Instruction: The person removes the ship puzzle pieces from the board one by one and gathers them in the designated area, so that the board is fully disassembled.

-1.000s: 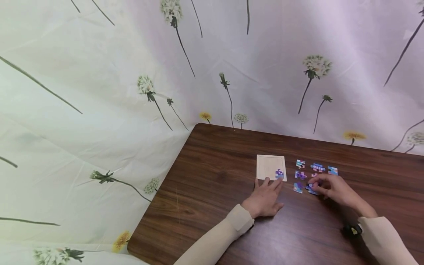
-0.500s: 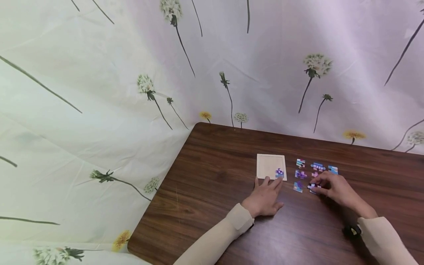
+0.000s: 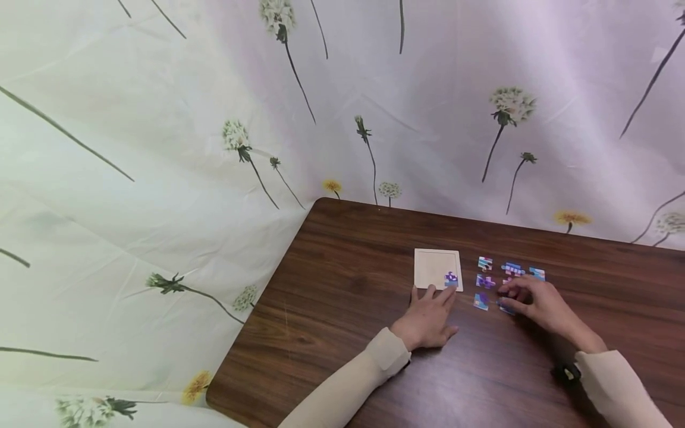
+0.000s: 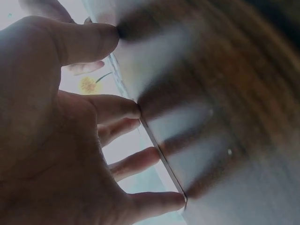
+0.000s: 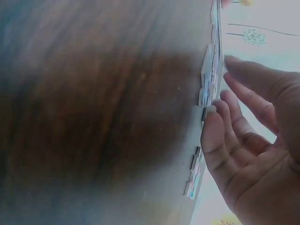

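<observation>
My left hand [image 3: 425, 321] lies with fingers spread, its fingertips at the near edge of a square pale wooden puzzle tray [image 3: 432, 267]. One purple-and-blue puzzle piece [image 3: 451, 279] sits in the tray's near right corner. The left wrist view shows the fingertips and thumb of that hand [image 4: 70, 136] down at the table. My right hand [image 3: 543, 303] hovers low with bent fingers over a blue puzzle piece [image 3: 505, 308], which its thumb and fingers partly hide. In the right wrist view this hand [image 5: 253, 126] has its fingertips close by the pieces; I cannot tell whether it pinches one.
Several loose puzzle pieces lie right of the tray, among them a purple piece [image 3: 485, 281], a blue-and-purple piece [image 3: 481, 301] and a light blue piece [image 3: 537, 273]. The brown wooden table [image 3: 332, 285] meets a flower-printed cloth [image 3: 439, 119] behind and at left.
The blue puzzle piece by the right fingers has shifted slightly and looks darker and more covered now. The right hand has barely moved. The left hand stays at the tray's edge.
</observation>
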Action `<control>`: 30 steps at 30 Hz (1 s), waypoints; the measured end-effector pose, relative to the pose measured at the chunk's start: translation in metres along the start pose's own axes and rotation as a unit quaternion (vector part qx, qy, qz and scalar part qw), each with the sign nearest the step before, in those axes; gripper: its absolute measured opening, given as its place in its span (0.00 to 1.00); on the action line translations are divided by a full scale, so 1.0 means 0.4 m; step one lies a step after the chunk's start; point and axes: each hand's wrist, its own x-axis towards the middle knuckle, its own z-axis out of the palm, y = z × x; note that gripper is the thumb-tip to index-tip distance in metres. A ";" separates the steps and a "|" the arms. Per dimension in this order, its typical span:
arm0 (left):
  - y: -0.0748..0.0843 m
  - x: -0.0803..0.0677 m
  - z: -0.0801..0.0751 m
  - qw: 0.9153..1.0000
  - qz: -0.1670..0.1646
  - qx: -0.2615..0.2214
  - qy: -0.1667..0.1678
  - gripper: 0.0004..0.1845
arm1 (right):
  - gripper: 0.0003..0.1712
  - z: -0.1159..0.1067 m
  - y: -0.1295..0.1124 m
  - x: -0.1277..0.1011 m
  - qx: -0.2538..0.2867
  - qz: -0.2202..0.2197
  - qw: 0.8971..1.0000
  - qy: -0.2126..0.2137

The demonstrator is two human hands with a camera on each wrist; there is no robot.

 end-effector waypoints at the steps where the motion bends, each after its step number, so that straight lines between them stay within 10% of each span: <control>1: 0.000 -0.001 0.002 1.000 0.000 -0.001 0.003 0.39 | 0.13 0.002 0.000 0.000 0.001 -0.001 1.000 0.000; 20: -0.050 0.000 0.009 0.998 -0.013 -0.011 0.054 0.38 | 0.08 0.033 -0.043 0.095 0.030 0.011 0.999 -0.016; 30: -0.091 0.001 -0.003 0.996 -0.059 -0.068 0.023 0.34 | 0.11 0.053 -0.085 0.177 0.055 0.036 0.996 -0.062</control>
